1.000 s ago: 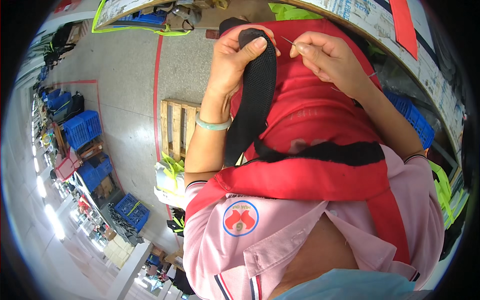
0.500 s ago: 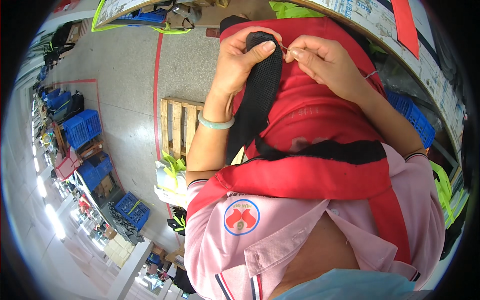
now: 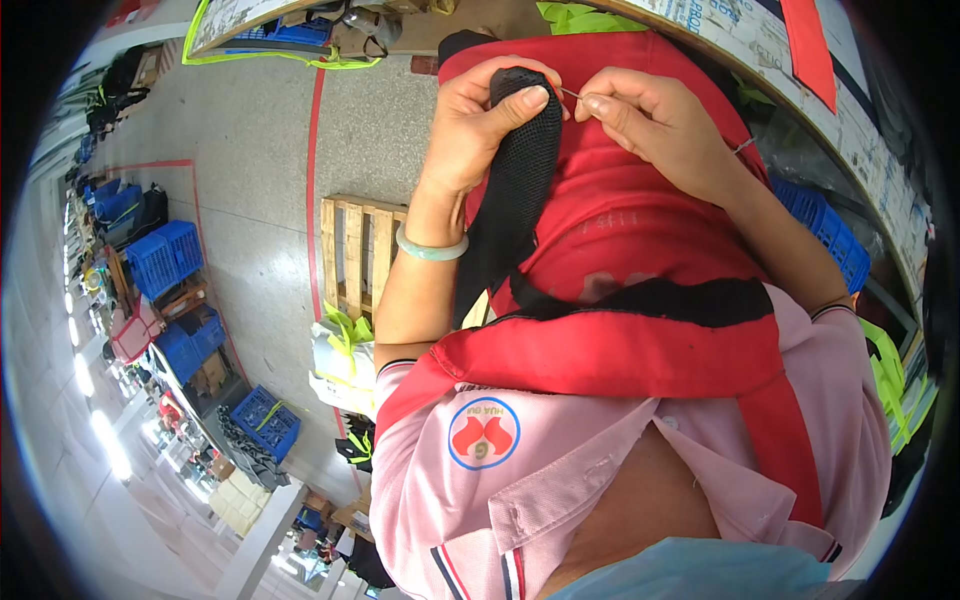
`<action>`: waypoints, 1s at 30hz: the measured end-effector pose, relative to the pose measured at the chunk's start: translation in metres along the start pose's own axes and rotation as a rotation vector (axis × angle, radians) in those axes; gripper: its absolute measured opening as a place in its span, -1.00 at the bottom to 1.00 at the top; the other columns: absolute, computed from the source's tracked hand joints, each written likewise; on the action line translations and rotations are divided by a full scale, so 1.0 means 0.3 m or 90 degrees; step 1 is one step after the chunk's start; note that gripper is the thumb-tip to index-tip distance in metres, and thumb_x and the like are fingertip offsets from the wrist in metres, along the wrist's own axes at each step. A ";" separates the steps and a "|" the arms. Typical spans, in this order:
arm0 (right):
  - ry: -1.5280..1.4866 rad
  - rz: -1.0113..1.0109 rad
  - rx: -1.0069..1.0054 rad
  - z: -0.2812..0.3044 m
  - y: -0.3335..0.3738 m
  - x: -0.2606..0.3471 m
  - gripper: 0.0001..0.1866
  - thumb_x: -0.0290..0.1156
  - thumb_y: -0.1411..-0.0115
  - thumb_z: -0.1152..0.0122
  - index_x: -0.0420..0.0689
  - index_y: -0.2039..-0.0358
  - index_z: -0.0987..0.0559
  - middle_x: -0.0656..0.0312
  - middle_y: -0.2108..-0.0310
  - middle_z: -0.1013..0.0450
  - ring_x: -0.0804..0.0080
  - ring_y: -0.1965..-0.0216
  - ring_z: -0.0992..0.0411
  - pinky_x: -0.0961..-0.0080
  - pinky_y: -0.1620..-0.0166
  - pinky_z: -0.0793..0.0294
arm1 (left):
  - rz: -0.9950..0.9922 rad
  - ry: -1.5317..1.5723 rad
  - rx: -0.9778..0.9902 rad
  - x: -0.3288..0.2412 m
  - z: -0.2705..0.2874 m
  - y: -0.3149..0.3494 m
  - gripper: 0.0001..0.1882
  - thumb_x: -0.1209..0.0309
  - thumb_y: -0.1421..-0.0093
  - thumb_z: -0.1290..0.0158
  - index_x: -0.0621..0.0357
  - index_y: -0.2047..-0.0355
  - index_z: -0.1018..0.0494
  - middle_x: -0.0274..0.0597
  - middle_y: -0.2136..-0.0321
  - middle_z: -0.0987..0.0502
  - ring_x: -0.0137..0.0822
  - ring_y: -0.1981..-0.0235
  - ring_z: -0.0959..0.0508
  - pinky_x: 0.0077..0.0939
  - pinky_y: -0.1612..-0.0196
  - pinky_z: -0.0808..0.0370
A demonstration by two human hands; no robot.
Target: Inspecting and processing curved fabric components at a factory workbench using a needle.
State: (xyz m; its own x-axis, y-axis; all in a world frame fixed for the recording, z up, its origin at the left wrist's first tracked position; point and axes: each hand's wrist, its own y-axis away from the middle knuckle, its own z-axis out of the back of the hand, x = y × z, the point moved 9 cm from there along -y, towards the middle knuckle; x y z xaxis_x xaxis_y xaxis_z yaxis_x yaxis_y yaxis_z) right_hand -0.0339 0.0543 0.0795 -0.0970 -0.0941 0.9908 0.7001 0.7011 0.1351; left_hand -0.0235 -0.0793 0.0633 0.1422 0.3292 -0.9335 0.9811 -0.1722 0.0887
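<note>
My left hand (image 3: 478, 120) pinches a black mesh strap (image 3: 522, 165), thumb pressed on its front and fingers behind. The strap's rounded top stands above the thumb, and its length hangs down beside my left forearm toward my waist. Thumb and fingers of my right hand (image 3: 640, 125) are closed on a thin, dark, needle-like tool (image 3: 571, 93), whose tip reaches toward the strap's right edge at my left fingertips. Whether the tip is in the mesh I cannot tell. Both hands are held over the red apron (image 3: 620, 200) on my lap.
A worktable (image 3: 800, 120) with a red strip (image 3: 808, 55) runs along the right, a blue crate (image 3: 825, 230) beneath it. On the left are a wooden pallet (image 3: 355, 250), a white bag (image 3: 340, 360) with yellow-green straps, and several blue crates (image 3: 165, 257) farther off.
A little more of the thin tool shows between the hands, with my right hand slightly farther from the strap. The strap's top has shifted slightly down and left.
</note>
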 end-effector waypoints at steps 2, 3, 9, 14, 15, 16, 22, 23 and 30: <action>0.008 0.001 0.011 -0.008 0.000 0.001 -0.81 -0.38 -0.34 0.07 -0.19 0.27 -0.49 0.48 0.63 -0.14 0.77 0.59 -0.07 0.75 0.53 -0.10 | 0.000 0.001 -0.003 0.001 -0.002 0.000 -0.84 0.51 -0.14 -0.15 0.29 0.26 -0.51 -0.24 0.40 -0.57 -0.42 0.38 -0.58 -0.62 0.29 -0.51; 0.020 0.003 -0.004 -0.008 0.000 0.005 -0.83 -0.42 -0.31 0.06 -0.22 0.30 -0.49 0.47 0.62 -0.18 0.77 0.58 -0.08 0.74 0.51 -0.11 | -0.006 -0.024 -0.004 -0.003 -0.004 -0.001 -0.84 0.51 -0.14 -0.15 0.29 0.26 -0.51 -0.24 0.41 -0.58 -0.43 0.39 -0.57 -0.63 0.30 -0.51; -0.066 0.050 -0.017 -0.017 -0.011 0.017 -0.81 -0.41 -0.31 0.06 -0.22 0.35 -0.50 0.46 0.66 -0.18 0.80 0.67 -0.03 0.76 0.60 -0.03 | -0.032 0.014 -0.006 0.003 -0.019 0.010 -0.83 0.50 -0.15 -0.14 0.29 0.25 -0.52 -0.25 0.41 -0.58 -0.45 0.39 -0.56 -0.65 0.28 -0.49; -0.454 -0.094 0.058 -0.033 -0.012 -0.040 -0.76 -0.28 -0.34 0.07 -0.17 0.34 -0.46 0.49 0.71 -0.13 0.83 0.76 0.02 0.82 0.70 0.06 | -0.017 0.120 -0.021 -0.022 -0.036 0.011 -0.81 0.48 -0.16 -0.14 0.28 0.23 -0.52 -0.24 0.38 -0.60 -0.46 0.36 -0.56 -0.64 0.23 -0.49; -0.452 -0.095 0.060 -0.026 -0.026 -0.041 -0.76 -0.28 -0.34 0.07 -0.17 0.34 -0.46 0.49 0.71 -0.13 0.83 0.76 0.02 0.82 0.70 0.06 | -0.017 0.135 -0.039 -0.010 -0.024 0.000 -0.81 0.48 -0.16 -0.14 0.29 0.22 -0.52 -0.24 0.36 -0.60 -0.47 0.35 -0.57 -0.64 0.22 -0.49; -0.421 -0.113 0.085 -0.026 -0.040 -0.044 -0.76 -0.27 -0.34 0.06 -0.16 0.34 -0.46 0.50 0.71 -0.13 0.83 0.75 0.01 0.82 0.70 0.07 | -0.016 0.149 -0.057 0.001 -0.012 -0.008 -0.80 0.47 -0.16 -0.14 0.29 0.21 -0.52 -0.24 0.34 -0.60 -0.48 0.34 -0.57 -0.64 0.22 -0.49; -0.058 -0.090 0.071 0.003 -0.055 -0.005 -0.74 -0.24 -0.32 0.03 -0.17 0.35 -0.48 0.51 0.71 -0.12 0.81 0.70 -0.02 0.77 0.65 0.05 | 0.019 0.099 -0.047 0.019 0.016 0.004 -0.84 0.50 -0.16 -0.13 0.25 0.23 -0.52 -0.28 0.34 -0.59 -0.52 0.35 -0.56 -0.66 0.24 -0.49; -0.022 -0.092 0.069 0.013 -0.042 -0.024 -0.74 -0.25 -0.32 0.04 -0.17 0.35 -0.49 0.52 0.70 -0.12 0.80 0.70 -0.02 0.75 0.64 0.03 | 0.020 0.098 -0.048 0.022 0.034 0.008 -0.84 0.50 -0.16 -0.13 0.25 0.23 -0.52 -0.28 0.34 -0.59 -0.52 0.35 -0.56 -0.66 0.24 -0.49; -0.030 -0.027 0.042 0.007 -0.016 -0.001 -0.80 -0.37 -0.32 0.07 -0.19 0.35 -0.48 0.49 0.64 -0.17 0.79 0.63 -0.05 0.74 0.56 -0.02 | 0.020 0.102 -0.060 0.028 0.070 0.008 -0.80 0.49 -0.14 -0.16 0.25 0.20 -0.52 -0.31 0.36 -0.58 -0.54 0.36 -0.54 -0.69 0.26 -0.47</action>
State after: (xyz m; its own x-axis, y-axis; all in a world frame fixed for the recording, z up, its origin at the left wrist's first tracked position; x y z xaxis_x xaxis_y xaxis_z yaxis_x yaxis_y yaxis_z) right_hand -0.0387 0.0524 0.0786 -0.1602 -0.0919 0.9828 0.6468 0.7423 0.1748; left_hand -0.0226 -0.0964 0.0484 0.1842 0.4699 -0.8633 0.9828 -0.0990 0.1559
